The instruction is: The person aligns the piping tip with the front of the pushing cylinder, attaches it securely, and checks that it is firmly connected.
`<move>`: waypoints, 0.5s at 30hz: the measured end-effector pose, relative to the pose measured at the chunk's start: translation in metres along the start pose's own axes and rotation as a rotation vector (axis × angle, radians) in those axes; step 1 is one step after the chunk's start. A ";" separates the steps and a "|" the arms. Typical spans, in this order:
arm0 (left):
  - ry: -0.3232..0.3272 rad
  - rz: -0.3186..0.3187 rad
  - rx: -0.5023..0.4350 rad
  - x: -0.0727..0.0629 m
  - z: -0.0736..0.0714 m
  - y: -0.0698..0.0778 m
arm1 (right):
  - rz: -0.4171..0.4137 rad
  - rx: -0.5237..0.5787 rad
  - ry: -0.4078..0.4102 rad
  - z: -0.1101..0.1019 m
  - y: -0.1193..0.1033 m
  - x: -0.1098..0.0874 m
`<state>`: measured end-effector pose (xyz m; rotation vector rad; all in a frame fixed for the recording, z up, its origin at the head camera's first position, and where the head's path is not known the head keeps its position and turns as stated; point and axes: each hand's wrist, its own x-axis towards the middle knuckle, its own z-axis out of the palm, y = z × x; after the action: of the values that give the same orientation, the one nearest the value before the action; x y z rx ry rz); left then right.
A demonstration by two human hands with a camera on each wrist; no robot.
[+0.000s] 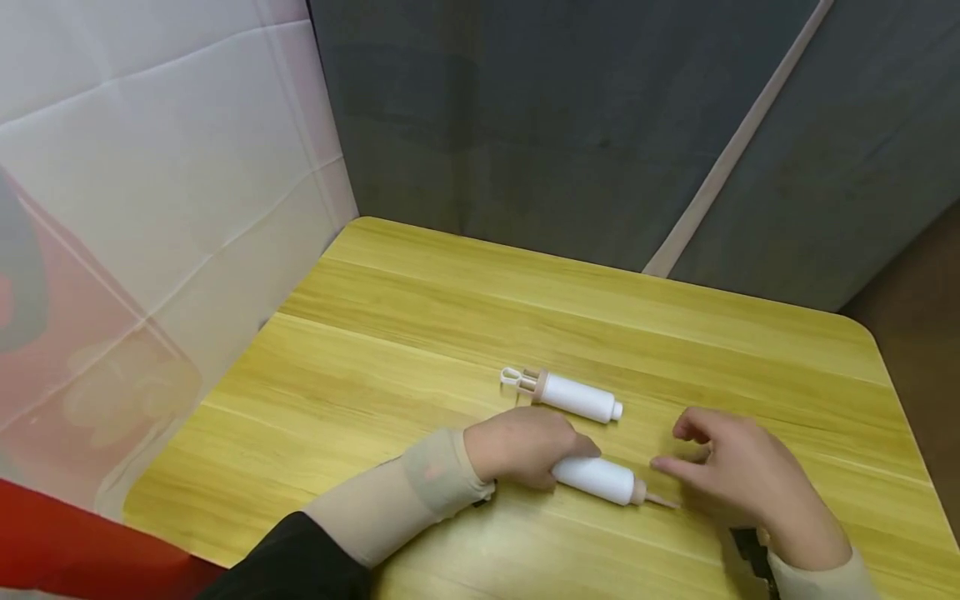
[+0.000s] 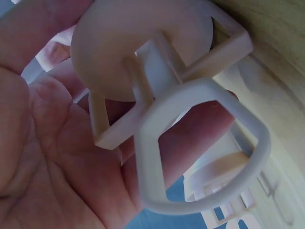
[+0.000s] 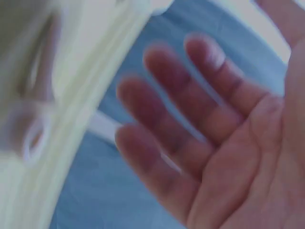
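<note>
Head view: a dark grey cloth (image 1: 525, 125) hangs behind the far edge of the wood-grain table (image 1: 360, 358). Midway between the side edges lies a smooth white plunger tool (image 1: 577, 398); nearer the near edge, the left hand (image 1: 527, 444) grips a second tool (image 1: 597, 481) (thin beige nozzle (image 1: 663, 501) toward the right edge).

Left wrist view: that hand curls round the second tool behind its white ring handle (image 2: 149, 162).

Right wrist view: the right hand (image 3: 233, 148) is loosely open and empty, near the blurred nozzle.

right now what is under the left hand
A white tube, gripped by the left hand; in the head view, that hand covers its handle and the table directly beneath.
</note>
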<state>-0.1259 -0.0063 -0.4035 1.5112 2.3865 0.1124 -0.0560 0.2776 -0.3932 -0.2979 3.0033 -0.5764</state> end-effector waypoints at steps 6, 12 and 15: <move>-0.003 -0.003 0.005 0.000 0.002 -0.002 | 0.126 -0.053 0.001 -0.010 0.026 0.000; 0.026 0.001 0.041 0.002 0.000 -0.004 | 0.072 -0.049 -0.080 -0.003 0.042 0.004; 0.040 0.013 0.050 0.002 -0.002 -0.005 | 0.057 -0.057 -0.091 0.000 0.048 0.007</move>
<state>-0.1317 -0.0059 -0.4028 1.5609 2.4287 0.0875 -0.0708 0.3199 -0.4112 -0.2348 2.9331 -0.4598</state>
